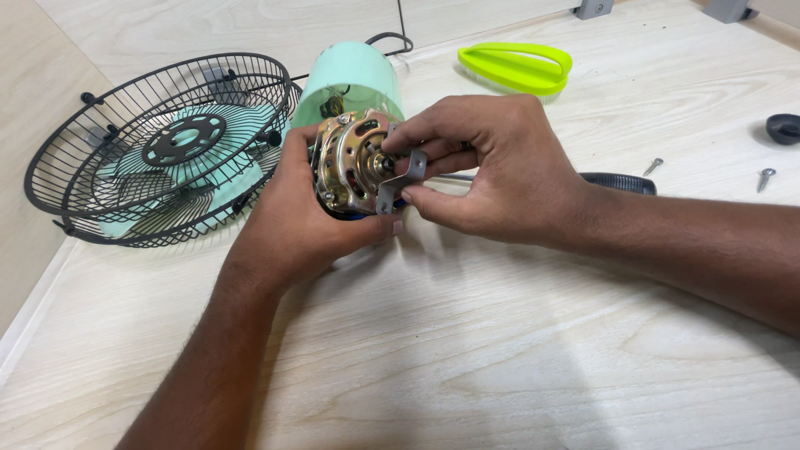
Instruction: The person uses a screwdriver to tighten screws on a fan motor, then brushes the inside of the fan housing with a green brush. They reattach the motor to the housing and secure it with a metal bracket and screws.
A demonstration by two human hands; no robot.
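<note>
My left hand (pixel 292 217) grips a gold-coloured fan motor (pixel 348 160) from the left and below, holding it just above the table. Against the motor's end face, my right hand (pixel 492 171) pinches a small grey metal bracket (pixel 402 177) between thumb and fingers. A mint-green cylindrical motor housing (pixel 350 79) lies right behind the motor, with wires showing inside it.
A black wire fan guard (pixel 125 108) with a mint-green blade inside lies at the left. A lime-green brush (pixel 517 67) sits at the back. A black-handled screwdriver (pixel 621 182) lies behind my right wrist. Two screws (pixel 765 176) and a black cap (pixel 783 127) are at the right on the wooden table (pixel 500 350).
</note>
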